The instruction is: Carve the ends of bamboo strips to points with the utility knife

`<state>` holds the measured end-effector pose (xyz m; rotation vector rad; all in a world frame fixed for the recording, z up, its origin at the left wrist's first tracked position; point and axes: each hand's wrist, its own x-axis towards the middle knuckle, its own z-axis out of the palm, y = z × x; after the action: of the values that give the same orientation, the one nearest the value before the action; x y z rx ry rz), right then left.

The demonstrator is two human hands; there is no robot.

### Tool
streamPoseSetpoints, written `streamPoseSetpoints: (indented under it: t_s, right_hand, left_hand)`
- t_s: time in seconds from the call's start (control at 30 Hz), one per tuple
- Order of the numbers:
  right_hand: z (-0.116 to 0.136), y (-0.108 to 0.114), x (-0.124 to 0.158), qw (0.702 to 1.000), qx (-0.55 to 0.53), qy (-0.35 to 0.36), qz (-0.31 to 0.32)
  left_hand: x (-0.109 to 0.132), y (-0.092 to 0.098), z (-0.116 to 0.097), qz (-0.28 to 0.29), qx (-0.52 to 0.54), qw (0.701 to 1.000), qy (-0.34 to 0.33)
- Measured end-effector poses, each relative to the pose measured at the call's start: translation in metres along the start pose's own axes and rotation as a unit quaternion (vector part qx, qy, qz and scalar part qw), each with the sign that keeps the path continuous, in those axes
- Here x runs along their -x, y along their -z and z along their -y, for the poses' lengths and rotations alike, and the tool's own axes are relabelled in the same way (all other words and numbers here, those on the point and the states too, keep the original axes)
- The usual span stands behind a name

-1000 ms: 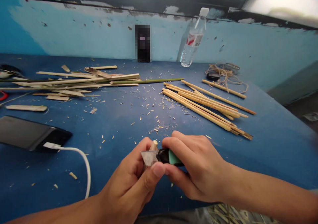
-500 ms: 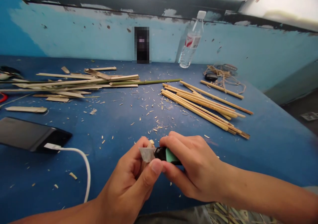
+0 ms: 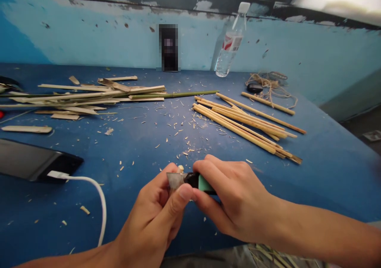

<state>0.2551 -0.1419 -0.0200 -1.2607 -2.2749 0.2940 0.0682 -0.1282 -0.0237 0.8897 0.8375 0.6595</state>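
Note:
My right hand is closed round the black and green handle of a utility knife. Its short, wide blade points left, across the front of my left hand. Between the fingers of that left hand is a thin bamboo stick; only its pale tip shows above the blade, and the rest is hidden by the fingers. My left thumb presses close by the blade's lower edge, touching the right hand's fingertips. Small pale shavings lie scattered on the blue table just beyond both hands.
Thin bamboo sticks lie in a loose bundle at the right. Split bamboo strips are heaped at the left. A phone with a white cable lies near my left arm. At the back stand a water bottle and tangled twine.
The view has shifted slightly, so the things on the table sit a little higher. Both hands keep nearly the same hold, with the knife blade still against the stick.

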Motion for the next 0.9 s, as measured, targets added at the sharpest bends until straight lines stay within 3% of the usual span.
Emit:
streamPoseSetpoints:
  t_s: [0.17,0.3,0.43,0.53,0.67,0.8,0.9]
  right_hand:
    - [0.001,-0.006,-0.004,0.997,0.069,-0.009,-0.040]
    - [-0.008,-0.007,-0.013,0.993,0.068,-0.057,-0.074]
    - [-0.019,-0.002,-0.016,0.994,0.021,-0.079,-0.076]
    - [-0.021,0.004,-0.011,0.997,-0.031,-0.052,-0.042]
    - [-0.021,0.009,-0.005,0.998,-0.068,0.000,-0.019]
    - [-0.022,0.006,-0.004,0.999,-0.038,0.038,0.011]
    - [-0.021,0.002,-0.004,0.998,-0.005,0.068,0.001]
  left_hand:
    - [-0.005,-0.002,0.000,-0.044,-0.026,0.998,0.020]
    - [-0.005,-0.001,0.000,-0.066,-0.049,0.996,0.036]
    - [-0.003,0.004,-0.001,-0.022,-0.002,0.997,0.074]
    - [-0.001,0.010,0.001,0.025,0.065,0.994,0.079]
    - [0.001,0.012,0.005,0.030,0.082,0.995,0.058]
    - [0.001,0.012,0.009,0.004,0.079,0.995,0.065]
    - [0.004,0.014,0.012,0.041,0.072,0.995,0.056]
